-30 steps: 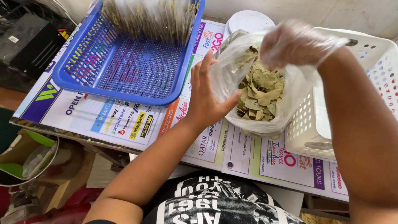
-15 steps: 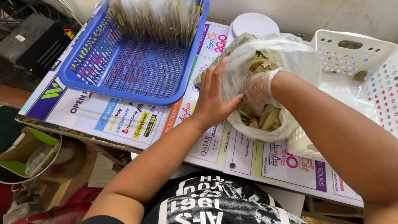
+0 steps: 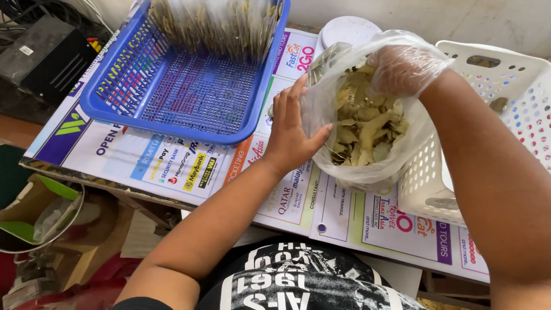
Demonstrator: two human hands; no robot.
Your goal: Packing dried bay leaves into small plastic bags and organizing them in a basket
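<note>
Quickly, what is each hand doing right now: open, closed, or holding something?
Left hand: grip closed on the side of the clear plastic bag of dried leaves.
Right hand: gloved, at the bag's mouth; grip state cannot be told.

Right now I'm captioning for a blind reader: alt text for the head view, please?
A person's left hand steadies a clear bag of dried leaves while the gloved right hand reaches into it. Beside it stand a white basket and a blue tray holding small filled packets.

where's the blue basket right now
In the head view, the blue basket sits on the table's left side, left of the left hand and the clear bag of dried leaves.
</note>
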